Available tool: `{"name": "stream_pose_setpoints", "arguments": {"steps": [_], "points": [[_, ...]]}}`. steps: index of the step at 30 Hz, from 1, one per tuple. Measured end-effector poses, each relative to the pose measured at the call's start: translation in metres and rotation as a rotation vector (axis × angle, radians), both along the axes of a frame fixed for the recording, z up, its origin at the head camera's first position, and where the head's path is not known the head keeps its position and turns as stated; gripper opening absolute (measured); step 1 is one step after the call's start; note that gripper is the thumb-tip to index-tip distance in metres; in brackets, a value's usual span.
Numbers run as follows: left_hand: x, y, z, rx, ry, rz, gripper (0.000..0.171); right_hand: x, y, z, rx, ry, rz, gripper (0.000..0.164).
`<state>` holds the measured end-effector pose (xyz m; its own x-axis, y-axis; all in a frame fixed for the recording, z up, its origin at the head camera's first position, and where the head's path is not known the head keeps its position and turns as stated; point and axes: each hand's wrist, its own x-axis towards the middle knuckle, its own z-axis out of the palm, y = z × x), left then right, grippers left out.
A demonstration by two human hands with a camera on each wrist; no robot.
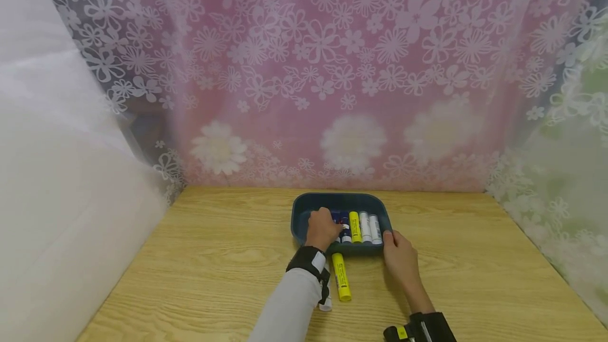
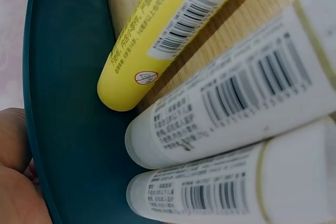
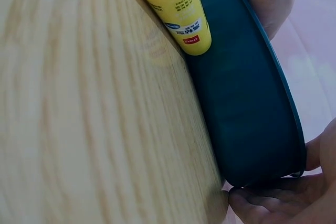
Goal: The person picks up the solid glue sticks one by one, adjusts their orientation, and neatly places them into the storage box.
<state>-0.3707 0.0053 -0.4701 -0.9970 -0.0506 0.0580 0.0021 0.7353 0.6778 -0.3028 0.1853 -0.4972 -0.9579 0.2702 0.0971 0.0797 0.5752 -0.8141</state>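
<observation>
My left hand (image 1: 323,228) reaches over the front rim into a dark teal tray (image 1: 301,210). Its thumb is at the navy glue sticks (image 1: 345,228); the other fingertips are hidden, so what they hold cannot be told. To the right in the tray lie a yellow glue stick (image 1: 355,227) and two white glue sticks (image 1: 365,227). With thumb and fingers, my right hand (image 1: 401,257) grips the tray's front right corner. In front of the tray lie another yellow glue stick (image 1: 341,277) and two white ones (image 2: 226,106), mostly behind the left forearm in the head view.
The tray rests on a wood-grain table (image 1: 214,257). A pink flowered curtain (image 1: 285,94) hangs behind the table, and pale sheeting (image 1: 62,173) closes off the left side. Both wrists wear black straps, one with a camera (image 1: 396,333) at the right.
</observation>
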Motion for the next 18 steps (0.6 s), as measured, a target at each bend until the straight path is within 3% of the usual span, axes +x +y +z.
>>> {"name": "stream_pose_setpoints", "arguments": {"steps": [18], "points": [[0.0026,0.0021,0.0001,0.002,0.021,-0.009,0.02,0.0025,-0.001,0.0018,-0.003,-0.005,-0.005,0.046]]}}
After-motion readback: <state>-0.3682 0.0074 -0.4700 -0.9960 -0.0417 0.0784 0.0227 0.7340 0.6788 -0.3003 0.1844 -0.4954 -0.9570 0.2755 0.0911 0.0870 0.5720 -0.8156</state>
